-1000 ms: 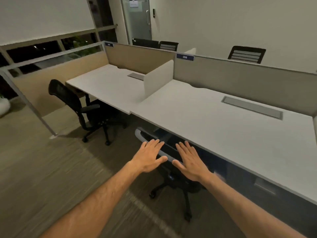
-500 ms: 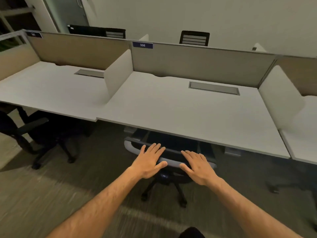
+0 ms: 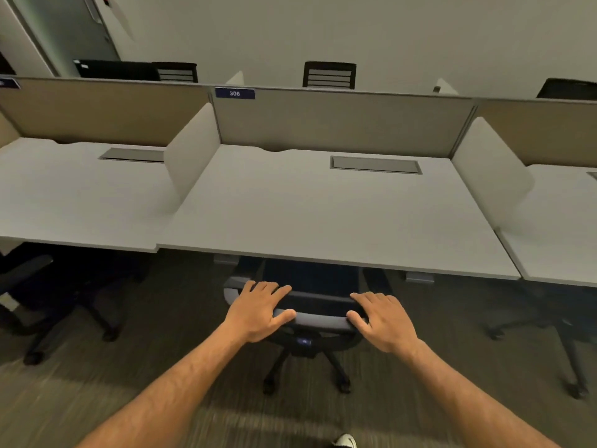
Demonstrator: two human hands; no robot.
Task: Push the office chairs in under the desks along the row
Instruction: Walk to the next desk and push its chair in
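A black mesh office chair with a grey top rail stands in front of the white desk labelled 306, its seat partly under the desktop. My left hand holds the left end of the rail, fingers over the top and thumb on the near side. My right hand holds the right end the same way. The chair's star base and castors show below my hands on the carpet.
Another black chair stands at the left desk, partly out. A third chair base shows at the right desk. Divider panels separate the desks. My shoe is at the bottom edge.
My view swung right to face desk 306 squarely. Both hands settled from hovering onto the chair's top rail and spread apart, and the chair sits further under the desk.
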